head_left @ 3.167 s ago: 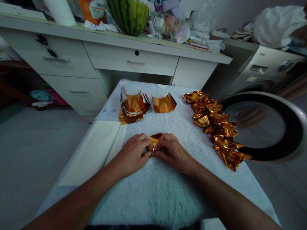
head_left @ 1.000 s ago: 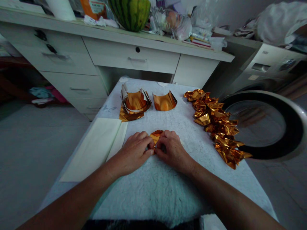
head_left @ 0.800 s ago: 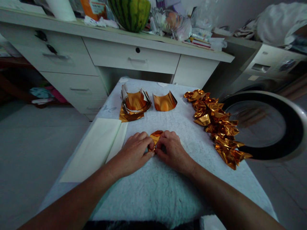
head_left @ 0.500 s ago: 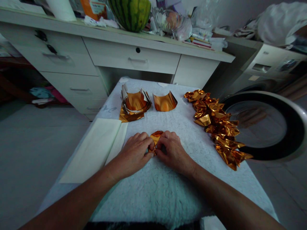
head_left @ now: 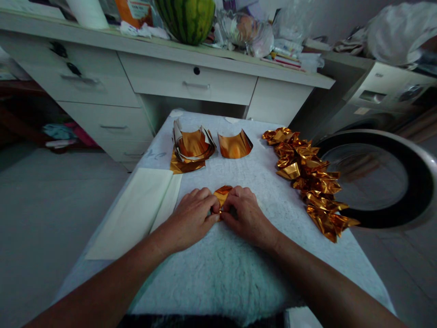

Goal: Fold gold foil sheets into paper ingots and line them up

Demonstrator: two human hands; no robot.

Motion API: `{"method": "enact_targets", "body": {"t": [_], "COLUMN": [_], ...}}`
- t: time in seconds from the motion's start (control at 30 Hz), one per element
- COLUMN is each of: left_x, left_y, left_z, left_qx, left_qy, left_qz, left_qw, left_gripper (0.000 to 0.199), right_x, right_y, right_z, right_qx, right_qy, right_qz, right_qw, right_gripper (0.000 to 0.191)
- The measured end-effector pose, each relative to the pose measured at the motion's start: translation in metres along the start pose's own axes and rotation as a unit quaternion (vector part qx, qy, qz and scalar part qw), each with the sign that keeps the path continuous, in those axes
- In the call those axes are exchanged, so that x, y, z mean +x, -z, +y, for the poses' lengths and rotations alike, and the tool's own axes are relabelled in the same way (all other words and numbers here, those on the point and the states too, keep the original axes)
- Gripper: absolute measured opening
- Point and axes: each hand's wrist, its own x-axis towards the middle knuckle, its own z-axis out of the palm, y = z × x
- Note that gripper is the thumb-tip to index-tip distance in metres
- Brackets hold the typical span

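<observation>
A small piece of orange-gold foil is pinched between my two hands, low over the cloth-covered table. My left hand is closed on its left side, thumb and fingers pressed together. On its right side my right hand is closed too. The fingers cover most of the foil's lower part. Beyond the hands lie a stack of curled foil sheets and one single curled foil sheet.
Crumpled gold foil pieces form a row along the table's right side. Pale paper sheets lie at the left. Behind stands a white drawer desk bearing a watermelon. An open washer door is at the right.
</observation>
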Motion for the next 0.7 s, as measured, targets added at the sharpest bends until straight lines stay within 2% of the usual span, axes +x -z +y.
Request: {"method": "enact_targets", "body": {"t": [0.37,0.53,0.7], "left_x": [0.0017,0.0022,0.0032], "left_y": [-0.0015,-0.0011,-0.0018], "left_z": [-0.0025,-0.0036,-0.0042], "left_qx": [-0.002,-0.03,-0.027], "left_qy": [0.003,0.0,0.004], "left_qz": [0.001,-0.001,-0.001], "left_qw": [1.0,1.0,1.0], "left_gripper": [0.002,0.013,0.014], "right_x": [0.0002,-0.0008,-0.0011], "right_y": [-0.0038,-0.004,-0.0039], "right_z": [0.0037,0.005,0.0015], "right_qx": [-0.007,-0.003,-0.014], "right_qy": [-0.001,0.0,-0.006], "right_qz": [0.009,0.002,0.001], "right_qw": [1.0,1.0,1.0], "right_gripper": [0.012,0.011,0.01]}}
